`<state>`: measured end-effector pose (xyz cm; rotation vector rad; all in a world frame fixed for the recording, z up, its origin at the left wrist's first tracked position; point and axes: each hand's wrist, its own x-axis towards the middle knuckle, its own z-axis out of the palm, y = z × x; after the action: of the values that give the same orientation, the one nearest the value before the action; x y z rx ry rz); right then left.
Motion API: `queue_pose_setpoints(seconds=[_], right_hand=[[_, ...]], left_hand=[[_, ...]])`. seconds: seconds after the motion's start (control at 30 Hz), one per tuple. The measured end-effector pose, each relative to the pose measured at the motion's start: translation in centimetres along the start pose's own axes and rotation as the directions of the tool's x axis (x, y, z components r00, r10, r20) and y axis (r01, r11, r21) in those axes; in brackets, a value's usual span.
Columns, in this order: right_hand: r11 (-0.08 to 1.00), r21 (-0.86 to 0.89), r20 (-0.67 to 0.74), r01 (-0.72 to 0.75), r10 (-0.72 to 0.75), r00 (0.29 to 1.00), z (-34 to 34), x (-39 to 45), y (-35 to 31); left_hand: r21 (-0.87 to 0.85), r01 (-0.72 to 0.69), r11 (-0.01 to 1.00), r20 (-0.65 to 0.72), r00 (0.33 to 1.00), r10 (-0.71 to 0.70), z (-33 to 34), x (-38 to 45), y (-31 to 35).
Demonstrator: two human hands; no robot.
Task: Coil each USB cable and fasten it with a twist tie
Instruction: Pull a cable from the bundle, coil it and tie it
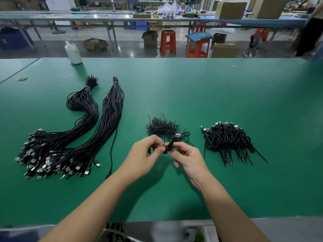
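Nearest the viewer, both hands meet just on the near side of the twist tie pile (162, 127), which serves as the landmark here. The left hand (145, 154) and the right hand (188, 158) are close together, fingertips of each pinching a small coiled cable (169, 147) held between them above the green table (174, 189); its USB plug (177, 137) sticks up toward the pile. A tie seems to be going round the coil, though the fingers hide whether it is twisted closed yet.

To the right of the twist tie pile lies a heap of finished coils (229, 138), plugs up and tails trailing toward the viewer, so a fair number are done. To the left of the pile sprawl two long bundles of uncoiled cables (83, 137), banded at their far ends, with one loose cable (113, 145) lying beside them. These look far more numerous than the finished heap, so I judge most of the work remains.

Farther off, left of the pile at the table's far edge, stands a white bottle (73, 53).
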<state>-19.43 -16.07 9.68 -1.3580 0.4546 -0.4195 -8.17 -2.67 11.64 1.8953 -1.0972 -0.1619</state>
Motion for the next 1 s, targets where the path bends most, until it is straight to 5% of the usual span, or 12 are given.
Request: queue_pose_setpoints(seconds=[0.17,0.3,0.5,0.57,0.7,0.87,1.0], right_hand=[[0.994,-0.098,-0.030,-0.049,0.046,0.998,0.3,0.0,0.3],[0.985,-0.106,0.026,-0.136,0.139,0.990,0.6,-0.2,0.4],[0.982,0.103,0.143,-0.156,0.141,0.980,-0.2,-0.3,1.0],[0.978,0.153,0.202,-0.141,0.109,0.973,-0.5,-0.4,1.2],[0.965,0.212,0.233,-0.156,0.105,0.967,-0.7,-0.3,1.4],[0.953,0.200,0.251,-0.228,0.175,0.952,-1.4,0.1,1.9],[0.959,0.039,0.088,-0.281,0.277,0.957,-2.4,0.8,2.4]], left_hand=[[0.215,-0.198,0.956,-0.002,0.979,0.203,0.5,0.0,0.6],[0.570,-0.440,0.694,0.156,0.887,0.434,0.9,0.3,0.2],[0.537,-0.458,0.708,0.090,0.866,0.492,0.8,0.2,-0.2],[0.453,-0.397,0.799,0.023,0.901,0.434,0.7,0.1,-0.3],[0.157,-0.065,0.985,-0.105,0.991,0.082,0.8,0.3,-0.9],[-0.088,0.262,0.961,0.025,0.965,-0.261,1.7,0.5,-2.7],[0.054,0.310,0.949,0.078,0.946,-0.314,2.2,0.4,-5.4]])
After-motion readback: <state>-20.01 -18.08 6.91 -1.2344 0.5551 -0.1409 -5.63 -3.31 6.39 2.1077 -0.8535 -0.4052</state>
